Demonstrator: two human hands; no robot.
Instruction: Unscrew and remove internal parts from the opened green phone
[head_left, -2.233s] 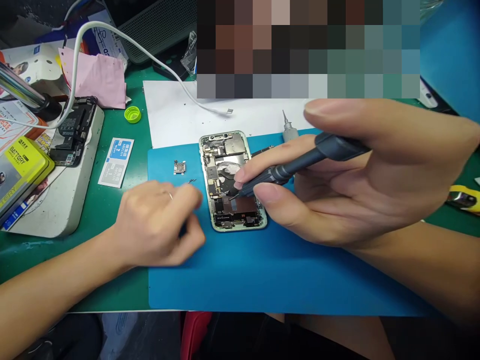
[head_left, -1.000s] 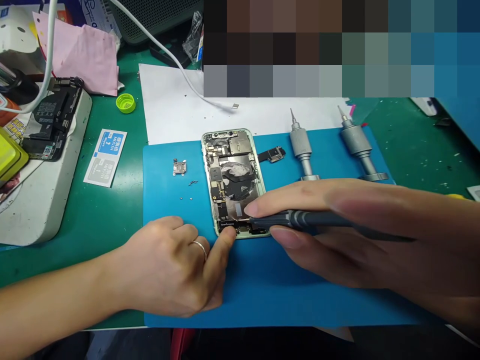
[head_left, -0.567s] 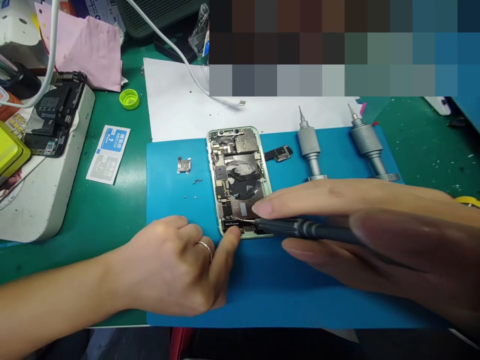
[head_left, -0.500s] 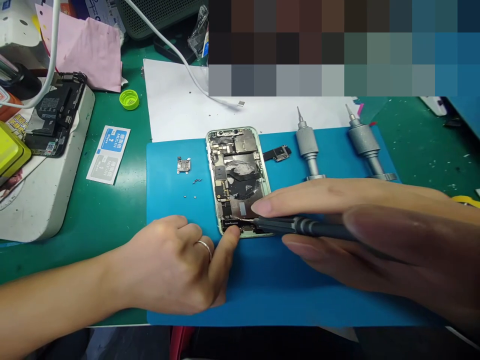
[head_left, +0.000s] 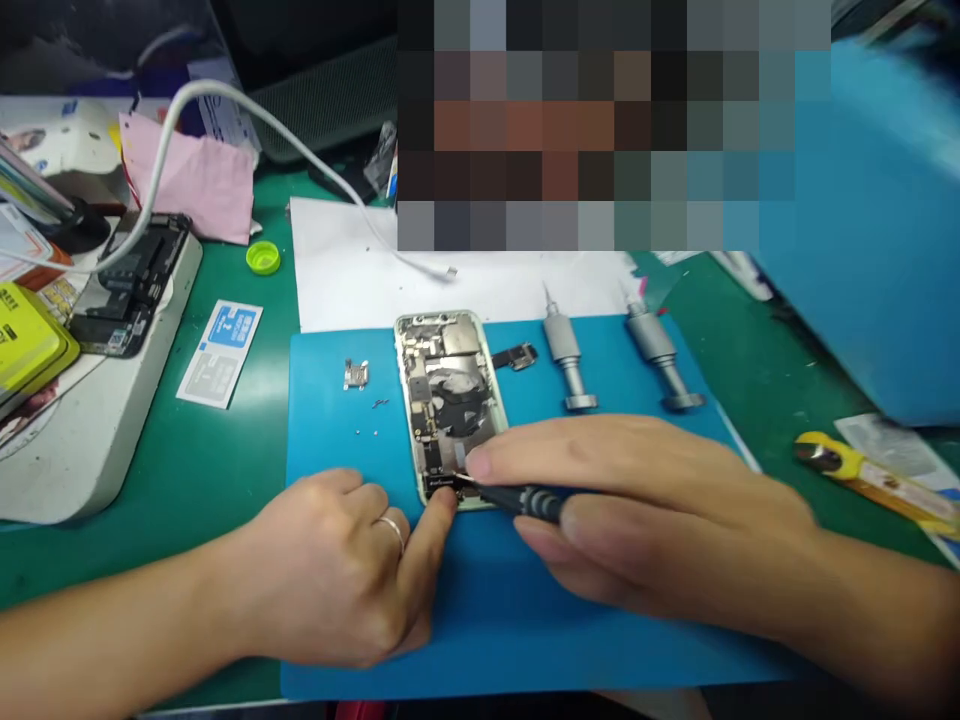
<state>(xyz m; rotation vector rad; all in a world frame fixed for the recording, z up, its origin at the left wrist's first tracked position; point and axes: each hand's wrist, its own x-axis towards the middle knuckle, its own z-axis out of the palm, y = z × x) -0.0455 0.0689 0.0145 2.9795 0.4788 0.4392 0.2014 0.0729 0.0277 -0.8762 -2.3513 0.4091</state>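
An opened phone [head_left: 457,400] with bare inner parts lies on the blue mat [head_left: 337,600]. My left hand [head_left: 352,570] is curled, its extended index finger resting on the phone's bottom edge; nothing shows in its fingers. Pinched in my right hand [head_left: 622,510] is a thin dark tool [head_left: 517,500], its pale tip inside the lower part of the phone near my left fingertip. A small metal part [head_left: 356,374] and a few tiny pieces lie left of the phone. On its right side is a small dark module [head_left: 516,357].
Two grey screwdrivers [head_left: 565,350] [head_left: 660,350] stand or lie right of the phone. A yellow cutter [head_left: 862,480] is at the right. White paper [head_left: 337,270] and a cable lie behind. Another opened phone [head_left: 135,290] rests on a white box at the left.
The whole view has shifted, with the scene lower and the phone further left in the frame. More of my right forearm and the yellow cutter show. Both hands stay at the phone.
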